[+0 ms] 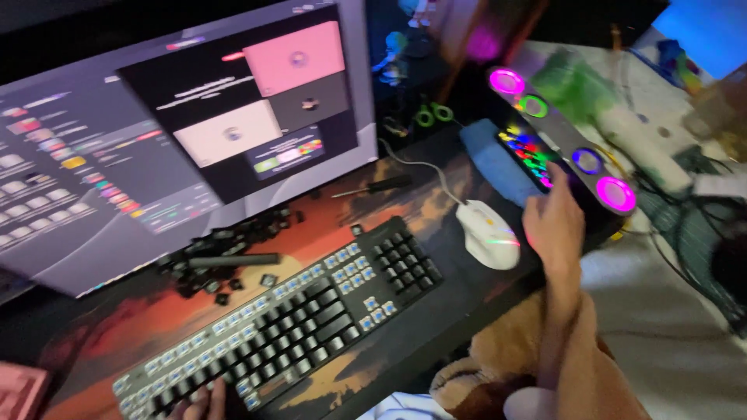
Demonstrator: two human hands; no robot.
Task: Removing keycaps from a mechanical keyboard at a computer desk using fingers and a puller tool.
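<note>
A monitor (187, 132) stands behind loose keycaps (226, 249), a screwdriver (373, 187), a white mouse (486, 233) and green scissors (433, 115).

desk (467, 307) | mat (156, 311); keyboard (288, 327); mouse (486, 233); loose keycaps (226, 241); screwdriver (373, 187); monitor (156, 132)

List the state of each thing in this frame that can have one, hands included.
Monitor: on, windows showing.
Keyboard: many keycaps off, switches bare.
Loose keycaps: piled behind the keyboard.
Mouse: lit, lying untouched.
Light bar: on, rings glowing.
Small keypad: lit in many colours.
Screwdriver: lying flat on the mat.
Right hand: reaching to the small keypad, holding nothing.
Left hand: at the keyboard's near edge, mostly out of frame.
</note>
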